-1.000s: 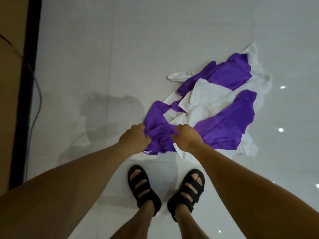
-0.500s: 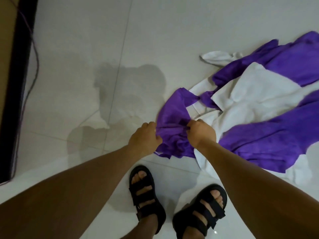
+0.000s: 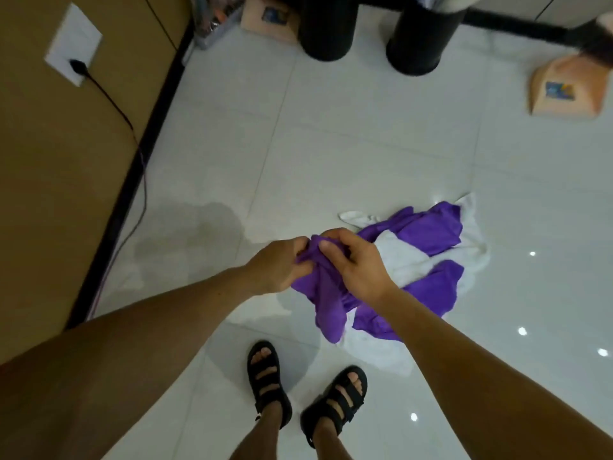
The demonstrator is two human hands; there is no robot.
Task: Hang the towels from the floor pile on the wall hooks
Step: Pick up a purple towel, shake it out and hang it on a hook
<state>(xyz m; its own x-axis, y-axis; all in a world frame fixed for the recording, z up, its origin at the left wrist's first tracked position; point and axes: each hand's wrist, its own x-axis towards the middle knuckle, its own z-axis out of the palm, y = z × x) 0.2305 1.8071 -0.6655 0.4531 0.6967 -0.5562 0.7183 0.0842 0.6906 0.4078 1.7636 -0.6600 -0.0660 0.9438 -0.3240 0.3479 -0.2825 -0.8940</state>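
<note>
On the far left the brown wall (image 3: pixel 49 167) carries a white socket (image 3: pixel 73 44) with a black cable (image 3: pixel 111 101) running down to the floor (image 3: pixel 331 154); no hooks show anywhere in view. A second ago both hands were down at floor level, clutching a bunched purple corner that was part of the heap. Now that cloth has come up clear of the rest and the view has risen with it, so one towel seems to be picked out and the next step is to carry it to a hook.

The left hand (image 3: pixel 278 265) has its fingers curled tight round the gathered top of the purple towel (image 3: pixel 326 297), which hangs down in a loose fold with its lower end near the heap; whether it touches cannot be told. Just beside it, almost touching, the right hand (image 3: pixel 360 265) pinches the same bunch, thumb on top and fingers wrapped behind. Neither hand has any slack between the fingers.

To the right, behind the right forearm, the pile (image 3: pixel 434 242) of purple and white towels lies on the floor, just ahead of the black sandals (image 3: pixel 268 376)
</note>
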